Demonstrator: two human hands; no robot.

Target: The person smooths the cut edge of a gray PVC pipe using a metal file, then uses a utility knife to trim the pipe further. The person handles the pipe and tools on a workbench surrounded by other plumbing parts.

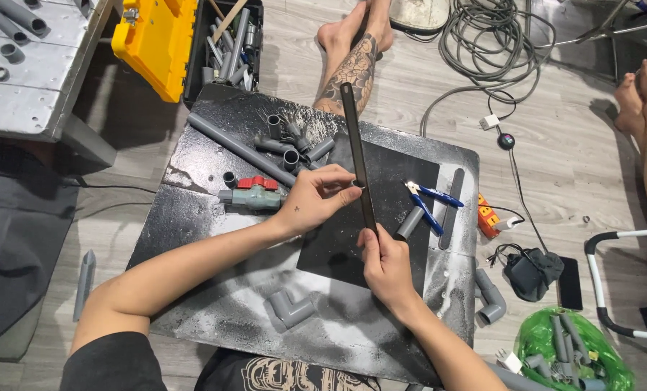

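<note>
A long dark flat bar, like a ruler or file, is held upright over a black board on the floor. My left hand pinches it at mid-length. My right hand grips its lower end. Just right of the bar lie a short grey pipe piece and blue-handled cutters. Left of my left hand sits a grey valve with a red handle. A long grey pipe runs diagonally across the board's upper left.
Grey pipe fittings cluster at the board's top. An elbow fitting lies near me, another at the right. A yellow toolbox, coiled cables, a green bag of pipes and other people's bare feet surround the board.
</note>
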